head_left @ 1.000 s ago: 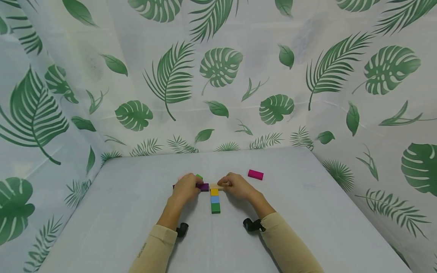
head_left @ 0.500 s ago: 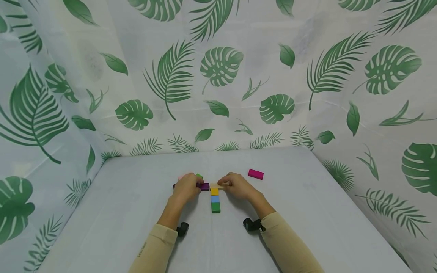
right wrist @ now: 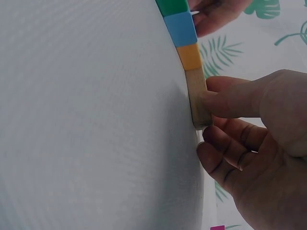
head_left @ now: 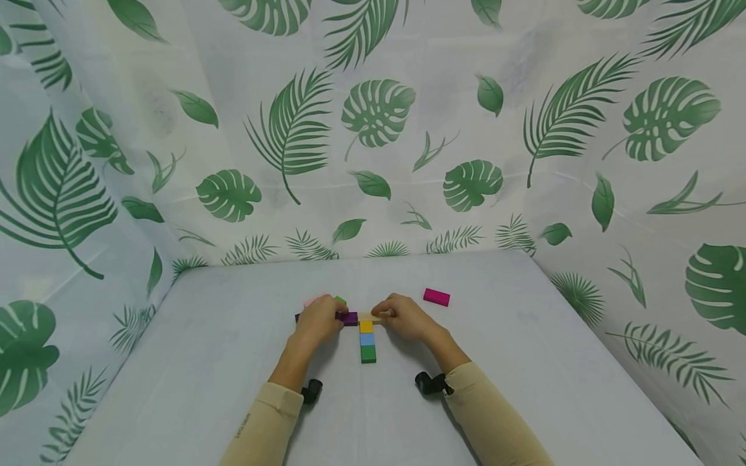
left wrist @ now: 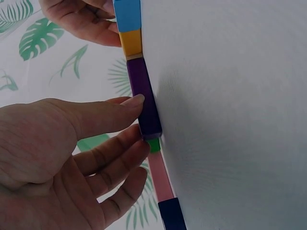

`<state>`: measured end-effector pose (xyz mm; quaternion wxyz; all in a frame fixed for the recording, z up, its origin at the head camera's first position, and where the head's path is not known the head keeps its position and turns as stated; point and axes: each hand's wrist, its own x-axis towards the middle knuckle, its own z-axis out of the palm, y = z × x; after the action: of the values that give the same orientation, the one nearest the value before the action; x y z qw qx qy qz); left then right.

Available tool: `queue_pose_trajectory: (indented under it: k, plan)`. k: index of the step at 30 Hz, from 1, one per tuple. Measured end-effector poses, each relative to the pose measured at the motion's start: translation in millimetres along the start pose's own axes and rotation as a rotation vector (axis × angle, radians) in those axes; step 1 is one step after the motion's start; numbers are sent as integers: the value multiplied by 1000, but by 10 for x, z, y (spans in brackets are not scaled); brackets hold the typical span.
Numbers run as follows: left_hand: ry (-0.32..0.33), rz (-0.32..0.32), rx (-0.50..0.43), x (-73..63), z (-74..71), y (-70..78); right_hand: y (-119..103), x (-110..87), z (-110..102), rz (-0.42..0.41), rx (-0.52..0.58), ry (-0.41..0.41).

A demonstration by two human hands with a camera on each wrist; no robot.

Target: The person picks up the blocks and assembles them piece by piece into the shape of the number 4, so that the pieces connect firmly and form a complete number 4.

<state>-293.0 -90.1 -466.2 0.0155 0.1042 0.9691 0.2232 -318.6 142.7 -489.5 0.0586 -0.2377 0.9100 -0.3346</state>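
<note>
My left hand (head_left: 316,321) pinches a purple block (left wrist: 149,115) between thumb and fingers, flat on the table. To its right, my right hand (head_left: 406,317) holds a plain wooden block (right wrist: 195,84) by thumb and fingertips. The two blocks lie end to end crosswise, touching or nearly so. From the wooden block, a column runs toward me: a yellow block (head_left: 366,327), a light blue block (head_left: 366,339) and a green block (head_left: 368,354). In the head view, my left fingers cover much of the purple block and my right fingers cover the wooden block's right end.
Beyond my left hand lie a bright green block (head_left: 340,300) and a pink block (left wrist: 161,177), with a dark navy block (left wrist: 171,213) to the left. A magenta block (head_left: 436,298) lies apart at the back right. Leaf-printed cloth (head_left: 373,213) walls the white table (head_left: 495,310).
The purple block has slid very slightly to the right, toward the wooden block. Both hands otherwise keep their places and their holds.
</note>
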Motion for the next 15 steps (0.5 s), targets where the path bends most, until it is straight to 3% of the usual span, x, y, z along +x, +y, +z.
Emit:
queue_pose_trajectory:
  k: [15]
  plan:
    - [-4,-1,2,-11,-15,23,-12,-1,-23,-11,1,-10]
